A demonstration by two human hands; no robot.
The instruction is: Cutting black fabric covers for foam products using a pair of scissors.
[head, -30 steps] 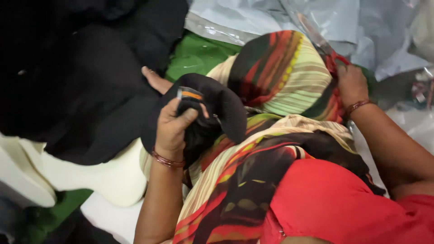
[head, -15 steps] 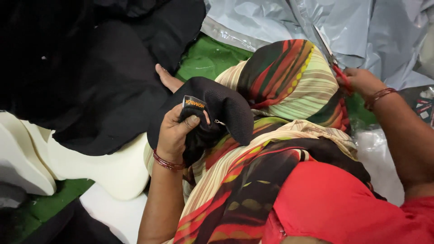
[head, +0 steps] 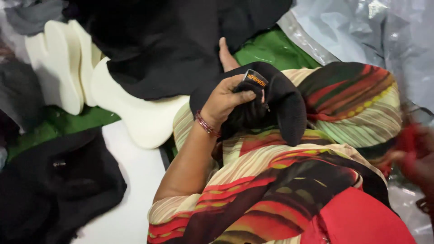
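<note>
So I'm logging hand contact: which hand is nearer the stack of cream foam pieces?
Left. The left hand grips a black cloth piece just right of the cream foam pieces; the blurred right hand sits at the far right edge.

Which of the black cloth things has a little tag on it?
The small black piece gripped in the left hand over the lap. It shows an orange-edged tag at the fingertips; the big black pile above and black bundle below-left show none.

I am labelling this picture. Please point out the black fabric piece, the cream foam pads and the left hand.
black fabric piece (head: 285, 101): head view, its right fold.
cream foam pads (head: 63, 68): head view, upright pad's face.
left hand (head: 224, 99): head view, back of hand.
</note>
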